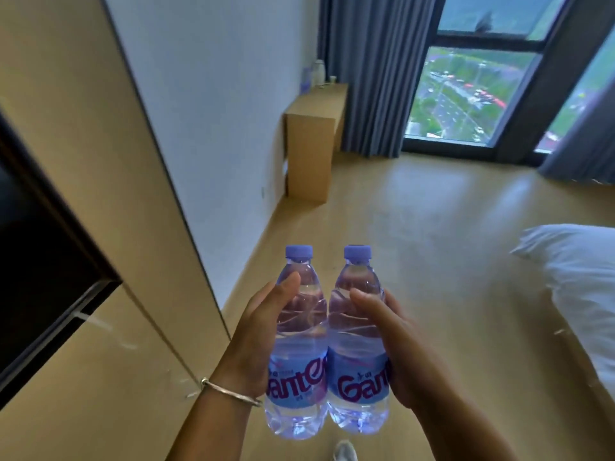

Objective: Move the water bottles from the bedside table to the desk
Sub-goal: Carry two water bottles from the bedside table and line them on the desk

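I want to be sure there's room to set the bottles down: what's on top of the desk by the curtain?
On the desk, at its far end, stand a white kettle, a small cup and a bluish item too blurred to name. The nearer part looks bare.

I have one view, from the head, looking forward and down the room toward the desk (314, 128). The desk stands far off; both hands sit close beneath the lens.
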